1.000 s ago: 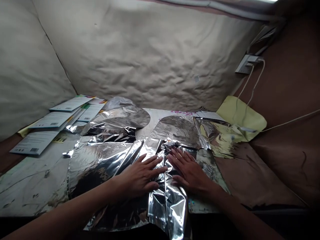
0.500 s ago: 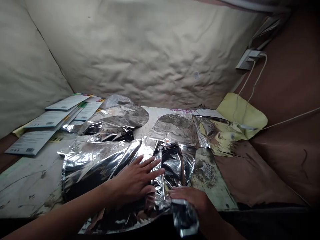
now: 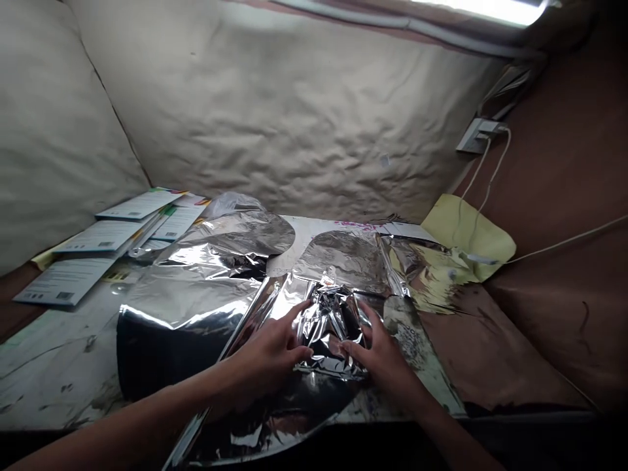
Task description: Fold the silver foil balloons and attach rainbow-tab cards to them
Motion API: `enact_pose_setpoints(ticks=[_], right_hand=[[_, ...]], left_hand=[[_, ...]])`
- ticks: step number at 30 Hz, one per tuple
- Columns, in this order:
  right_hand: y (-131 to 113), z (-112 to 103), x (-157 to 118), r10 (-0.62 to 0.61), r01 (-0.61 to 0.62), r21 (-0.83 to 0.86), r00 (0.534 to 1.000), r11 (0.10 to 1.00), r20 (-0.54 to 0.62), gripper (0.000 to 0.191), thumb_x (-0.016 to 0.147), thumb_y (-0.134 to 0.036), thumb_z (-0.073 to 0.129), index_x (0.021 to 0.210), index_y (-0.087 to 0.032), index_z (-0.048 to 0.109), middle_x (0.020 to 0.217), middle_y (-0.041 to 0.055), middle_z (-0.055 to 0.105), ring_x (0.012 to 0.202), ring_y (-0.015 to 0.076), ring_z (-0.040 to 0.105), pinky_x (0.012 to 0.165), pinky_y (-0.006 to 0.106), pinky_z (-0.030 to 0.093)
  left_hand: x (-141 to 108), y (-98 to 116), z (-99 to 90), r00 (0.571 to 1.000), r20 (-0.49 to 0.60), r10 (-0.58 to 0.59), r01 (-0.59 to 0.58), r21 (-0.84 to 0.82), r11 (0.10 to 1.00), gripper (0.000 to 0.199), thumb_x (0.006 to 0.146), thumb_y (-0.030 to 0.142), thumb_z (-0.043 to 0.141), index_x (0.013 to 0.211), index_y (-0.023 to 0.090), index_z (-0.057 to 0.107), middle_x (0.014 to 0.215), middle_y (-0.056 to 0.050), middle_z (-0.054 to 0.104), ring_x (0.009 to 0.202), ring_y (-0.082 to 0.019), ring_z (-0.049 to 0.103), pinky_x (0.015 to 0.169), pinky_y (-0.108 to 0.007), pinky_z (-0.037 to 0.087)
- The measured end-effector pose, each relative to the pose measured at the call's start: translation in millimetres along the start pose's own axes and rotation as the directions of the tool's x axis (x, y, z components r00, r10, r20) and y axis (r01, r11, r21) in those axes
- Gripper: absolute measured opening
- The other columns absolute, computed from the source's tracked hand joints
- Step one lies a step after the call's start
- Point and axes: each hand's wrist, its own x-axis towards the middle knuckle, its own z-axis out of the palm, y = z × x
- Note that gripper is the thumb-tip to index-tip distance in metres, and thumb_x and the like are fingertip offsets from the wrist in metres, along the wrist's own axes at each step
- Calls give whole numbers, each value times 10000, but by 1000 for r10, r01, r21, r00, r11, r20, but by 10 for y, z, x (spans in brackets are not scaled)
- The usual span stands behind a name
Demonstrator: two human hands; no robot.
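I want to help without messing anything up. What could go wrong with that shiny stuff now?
The shiny sheet pokes out past the front edge of the table, so a bump or tug might make it slide down. The crumpled shiny part between the left hand and the right hand is full of wrinkles, so pressing hard might crease it more, or maybe tear it.

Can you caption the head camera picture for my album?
Left hand and right hand touch crinkled silver film; printed papers lie at left.
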Motion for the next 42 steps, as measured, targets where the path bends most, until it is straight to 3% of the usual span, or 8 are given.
enact_pose_setpoints(ticks=[12, 16, 20, 24, 28, 31, 36, 42], right_hand=[[73, 26, -272, -10, 12, -37, 999, 999, 41, 896, 813, -253, 631, 1554, -263, 129, 1268, 91, 648, 1111, 245, 658, 951, 409, 531], [101, 49, -291, -50, 50, 6, 998, 999, 30, 881, 834, -250, 613, 1560, -277, 113, 1420, 105, 544, 1215, 241, 599, 996, 410, 510], [57, -111, -444, -111, 104, -227, 994, 968, -19, 804, 885, -337, 596, 1561, -293, 163, 1514, 129, 436, 1200, 294, 607, 956, 456, 538], [42, -375, -549, -401, 475, -603, 877, 641, 265, 946, 807, -532, 700, 1571, -273, 206, 1635, 99, 182, 1473, 384, 224, 1183, 554, 251], [206, -415, -527, -361, 674, -548, 734, 496, 575, 922, 808, -394, 720, 1566, -223, 223, 1612, 118, 258, 1473, 329, 251, 1197, 523, 223], [289, -377, -504, -427, 663, -521, 747, 538, 510, 729, 835, -120, 595, 1515, -208, 350, 1518, 121, 436, 1382, 258, 403, 1155, 447, 316], [193, -411, -384, -419, 584, -347, 791, 734, 445, 524, 879, -231, 611, 1395, -199, 525, 1339, 116, 612, 1208, 253, 552, 1014, 387, 455], [180, -310, 24, -77, 88, -94, 990, 992, 117, 359, 931, -486, 548, 899, -155, 687, 760, 28, 676, 674, 170, 607, 586, 257, 456]], left_hand=[[-166, 35, 94, 984, 26, 175, -161, 538, 828, 617, 961, 372, 508, 1528, 288, 279, 1085, -58, 692, 1002, -265, 628, 900, -399, 447], [-138, -3, 178, 824, 374, 425, -563, 462, 685, 768, 938, 611, 471, 1570, 304, 160, 1602, -78, 285, 1465, -328, 257, 1191, -500, 178], [-133, -111, 267, 831, 436, 346, -533, 443, 721, 927, 887, 689, 487, 1584, 262, 49, 1636, -96, 112, 1502, -358, 79, 1203, -565, 88], [-220, -51, 269, 832, 470, 295, -508, 428, 747, 929, 886, 654, 526, 1583, 272, 47, 1634, -93, 103, 1498, -370, 68, 1198, -597, 67], [-349, 89, 249, 821, 529, 216, -478, 430, 766, 978, 840, 538, 662, 1580, 308, 64, 1637, -72, 101, 1490, -390, 119, 1190, -613, 104], [-319, 106, 194, 807, 551, 215, -470, 377, 798, 1005, 777, 480, 737, 1572, 319, 144, 1627, -70, 198, 1467, -387, 225, 1186, -586, 170], [-23, -40, -32, 828, 464, 316, -391, 74, 917, 935, 657, 503, 838, 1469, 283, 430, 1462, -103, 500, 1311, -369, 472, 1119, -500, 341], [187, -161, -60, 940, 334, 69, 132, -543, 829, 738, 673, 488, 830, 1291, 206, 542, 986, -36, 659, 784, -175, 635, 685, -283, 535]])
